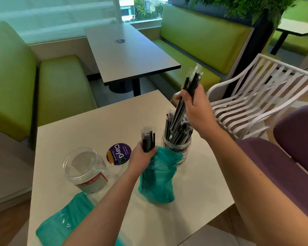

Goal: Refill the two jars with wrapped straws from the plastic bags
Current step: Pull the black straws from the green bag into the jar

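Note:
My right hand (196, 105) grips a bundle of black wrapped straws (191, 82), its lower ends angled down into the right jar (176, 148), which holds several straws. My left hand (142, 157) clutches the top of a teal plastic bag (157, 181) standing on the table, with black straws (147, 140) sticking up out of its fist. An empty clear jar (85, 169) with a red-edged label stands to the left. A second teal bag (64, 222) lies flat at the table's near left corner.
A round purple sticker (119, 153) sits on the white table (82, 132) between the jars. A white slatted chair (260, 96) stands to the right, a purple seat (292, 157) nearer. Green benches and another table are beyond.

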`<state>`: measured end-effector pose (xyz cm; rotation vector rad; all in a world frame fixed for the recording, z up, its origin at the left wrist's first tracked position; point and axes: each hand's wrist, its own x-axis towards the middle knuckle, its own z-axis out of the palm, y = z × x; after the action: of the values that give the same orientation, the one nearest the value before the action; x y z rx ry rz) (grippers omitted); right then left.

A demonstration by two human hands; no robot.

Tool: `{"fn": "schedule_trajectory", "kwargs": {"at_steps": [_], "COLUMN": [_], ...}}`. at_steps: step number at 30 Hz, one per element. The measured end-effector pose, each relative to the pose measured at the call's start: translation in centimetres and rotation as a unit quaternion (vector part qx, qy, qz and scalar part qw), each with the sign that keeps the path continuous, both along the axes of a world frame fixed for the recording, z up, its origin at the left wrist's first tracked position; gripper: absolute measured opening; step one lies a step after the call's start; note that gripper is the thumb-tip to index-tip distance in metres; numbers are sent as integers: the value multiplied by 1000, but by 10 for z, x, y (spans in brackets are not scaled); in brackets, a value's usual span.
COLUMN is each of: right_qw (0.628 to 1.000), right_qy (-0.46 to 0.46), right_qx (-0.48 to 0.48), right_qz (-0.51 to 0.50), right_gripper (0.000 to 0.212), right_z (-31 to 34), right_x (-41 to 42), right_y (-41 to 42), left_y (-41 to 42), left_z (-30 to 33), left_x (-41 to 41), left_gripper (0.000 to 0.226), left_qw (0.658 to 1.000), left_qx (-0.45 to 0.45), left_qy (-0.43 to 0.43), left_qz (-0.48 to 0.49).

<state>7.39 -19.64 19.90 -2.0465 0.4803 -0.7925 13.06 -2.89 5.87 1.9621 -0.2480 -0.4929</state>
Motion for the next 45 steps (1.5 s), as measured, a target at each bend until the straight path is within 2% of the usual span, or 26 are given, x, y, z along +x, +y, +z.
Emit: {"fn": "schedule_trajectory", "kwargs": {"at_steps": [3,8,14,16,18,19,21,23,27,31,33,36,39,42,45], "right_qw": [998,984,952,964,984,991,996,989,963,974,971,973,979,982,993], "right_qy": [42,177,305,262,179,136,87,120,214,133,134,148,94,36,76], "right_qx": [-40,2,-19,-35,-12,-3,-24,-91,-162,-184,-197,-180,-180,-184,-90], "right_qz": [1,8,13,4,2,-2,-10,-4,24,9,-4,10,12,8,17], "right_gripper": [26,27,38,53,62,58,37,20,23,26,23,24,26,19,16], "right_z": [-18,-50,-70,-66,-58,-56,-58,-68,-94,-92,-96,-101,-97,-96,-108], "right_x": [8,19,29,31,34,36,41,43,41,35,33,28,20,5,-8], "right_y": [0,2,11,13,16,16,17,16,15,18,16,16,25,41,57], "left_y": [1,2,3,4,5,6,6,7,8,8,7,7,8,10,10], "left_z": [-1,-3,-2,-2,-2,-2,-2,-2,-1,1,2,3,2,2,0], "left_x": [1,2,2,2,4,5,6,6,5,5,6,5,6,7,8], "left_gripper": [38,37,38,39,39,40,41,41,41,37,29,26,29,29,28], "left_qw": [1000,1000,1000,1000,1000,1000,1000,1000,1000,999,999,998,998,997,997], "left_qx": [1,-3,-8,-11,-8,-5,-2,-5,-14,-27,-38,-44,-49,-56,-58], "left_qy": [3,10,15,18,15,14,17,20,21,24,22,31,40,47,43], "left_qz": [3,7,9,11,16,17,20,22,19,21,23,19,21,26,27]}}
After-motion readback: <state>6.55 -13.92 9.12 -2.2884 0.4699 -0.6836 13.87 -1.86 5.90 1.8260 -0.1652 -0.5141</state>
